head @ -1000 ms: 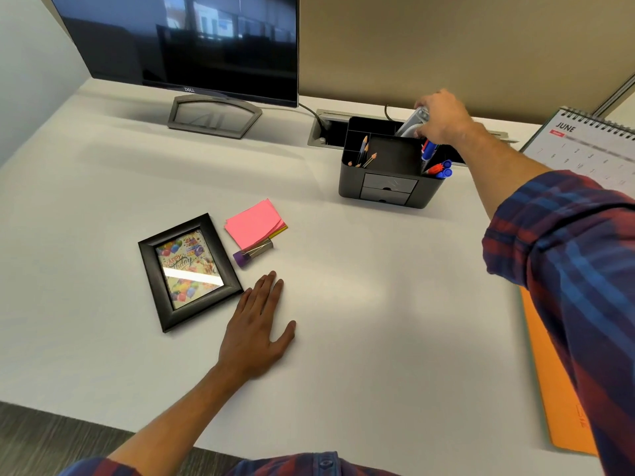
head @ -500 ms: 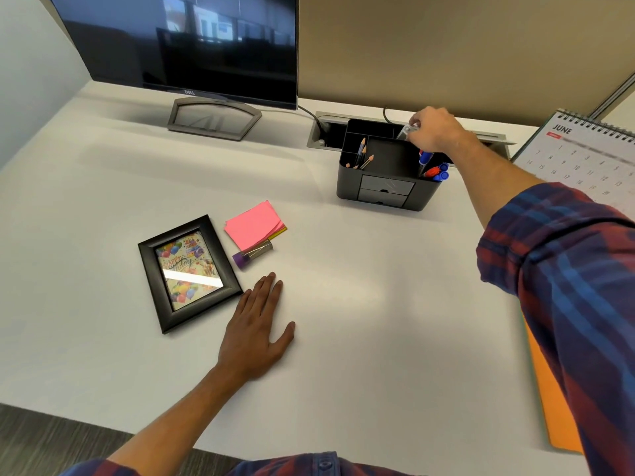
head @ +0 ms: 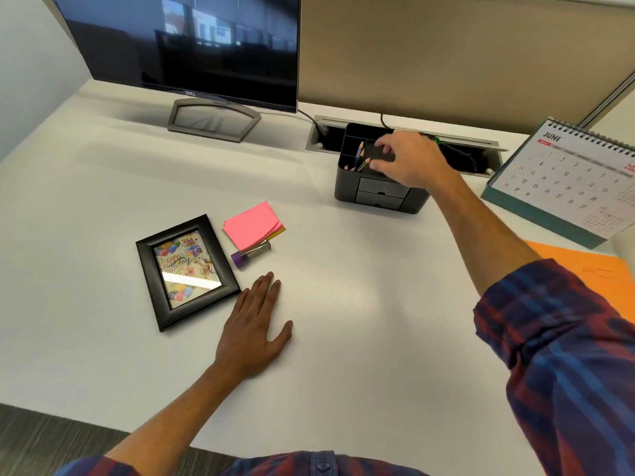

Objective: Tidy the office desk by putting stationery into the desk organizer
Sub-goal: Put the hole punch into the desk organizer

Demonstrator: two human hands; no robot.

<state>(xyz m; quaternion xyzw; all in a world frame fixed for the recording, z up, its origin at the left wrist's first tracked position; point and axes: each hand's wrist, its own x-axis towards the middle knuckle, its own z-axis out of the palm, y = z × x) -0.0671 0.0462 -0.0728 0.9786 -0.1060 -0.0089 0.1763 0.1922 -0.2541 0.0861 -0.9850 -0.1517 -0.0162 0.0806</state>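
White desk [head: 343, 304] fills the view, backed by a tan partition [head: 446, 46]. At the rear left stands a dark monitor [head: 185, 42] on a grey stand [head: 213, 120]. At the right edge a June desk calendar [head: 570, 180] is propped up, and just in front of it lies an orange folder [head: 591, 276], partly under a plaid sleeve [head: 567, 355].

A black-framed birthday picture [head: 187, 269] lies flat at centre left. Behind the desk's middle, a cable slot [head: 326, 137] is cut into the surface, and the black organizer [head: 350, 176] sits just in front of it, with two small drawers on its face and a few pencils [head: 359, 158] standing point-up in a left compartment.

The right hand [head: 409, 159] hovers over the top of the organizer, fingers loosely spread and curled downward, nothing visibly gripped; it hides the right-hand compartments. The left hand [head: 252, 326] rests flat on the desk, palm down and fingers spread, holding nothing, its fingertips just beside the frame's lower right corner.

Pink sticky notes [head: 251, 226] lie just right of the frame's top, with yellow sheets showing underneath. A small clear tube with a purple cap [head: 249, 255] touches the near edge of the notes.
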